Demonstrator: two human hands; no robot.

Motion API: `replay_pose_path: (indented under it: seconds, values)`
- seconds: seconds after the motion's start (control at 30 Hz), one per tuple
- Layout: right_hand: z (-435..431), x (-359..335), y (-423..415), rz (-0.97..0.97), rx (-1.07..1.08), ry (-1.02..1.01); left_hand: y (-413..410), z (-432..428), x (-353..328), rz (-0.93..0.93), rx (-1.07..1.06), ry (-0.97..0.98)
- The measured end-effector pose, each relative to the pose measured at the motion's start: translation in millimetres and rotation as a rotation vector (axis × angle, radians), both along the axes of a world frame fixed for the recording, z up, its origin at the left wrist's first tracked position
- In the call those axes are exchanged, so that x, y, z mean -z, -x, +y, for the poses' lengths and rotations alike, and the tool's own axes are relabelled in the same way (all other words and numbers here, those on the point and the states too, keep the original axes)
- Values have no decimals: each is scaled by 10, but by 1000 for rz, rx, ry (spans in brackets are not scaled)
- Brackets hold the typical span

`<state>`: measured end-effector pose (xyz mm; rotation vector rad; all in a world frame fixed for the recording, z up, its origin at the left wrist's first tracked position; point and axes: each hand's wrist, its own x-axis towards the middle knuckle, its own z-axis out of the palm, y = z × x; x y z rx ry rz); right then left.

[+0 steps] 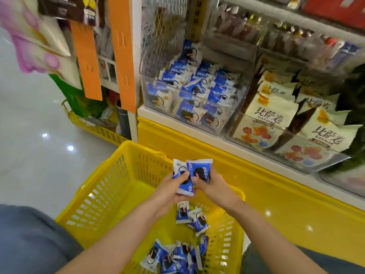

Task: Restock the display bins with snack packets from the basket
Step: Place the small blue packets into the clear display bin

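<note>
Snack packets (173,256) lie in a yellow basket (102,194), with two more held above it.
Nearest is a heap of blue-and-white packets, too overlapped to count, and about three loose ones (189,216) lie just past it. Over the basket the left grip (169,191) pinches one packet (182,184) and the right grip (211,186) pinches another packet (199,169), their edges overlapping. Farther off, two clear bins stand side by side on the shelf. The left bin (197,123) is crowded with the same blue packets, and the right bin (296,155) holds cream ones. Two orange strips (122,56) hang at the left.
</note>
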<state>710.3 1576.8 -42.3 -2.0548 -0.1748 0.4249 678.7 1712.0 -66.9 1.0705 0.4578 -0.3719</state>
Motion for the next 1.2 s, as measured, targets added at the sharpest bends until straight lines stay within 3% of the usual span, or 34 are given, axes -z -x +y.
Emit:
replay_pose_path:
  seconds: [0.2, 0.43, 0.63, 0.7, 0.83, 0.93, 1.2]
  values:
    - [-14, -586, -105, -72, 49, -54, -164, 258, -589, -171, 74, -195]
    - [143, -1362, -390, -461, 49, 97, -360, 701, -1207, -408, 50, -388]
    - [517, -1795, -1063, -578, 116, 106, -581, 908, -1320, -462, -91, -340]
    - [654, -1830, -1403, -572, 163, 127, -654, 963, -1332, -482, -121, -337]
    - [924, -1774, -2019, -639, 251, 231, -804, 1039, -1357, -540, -170, -560]
    - [1079, -1653, -2414, -652, 282, 286, -888, 1093, -1346, -575, -201, -603]
    - [1343, -1387, -3129, -592, 266, 476, -1104, 1352, -1279, -581, -308, -433]
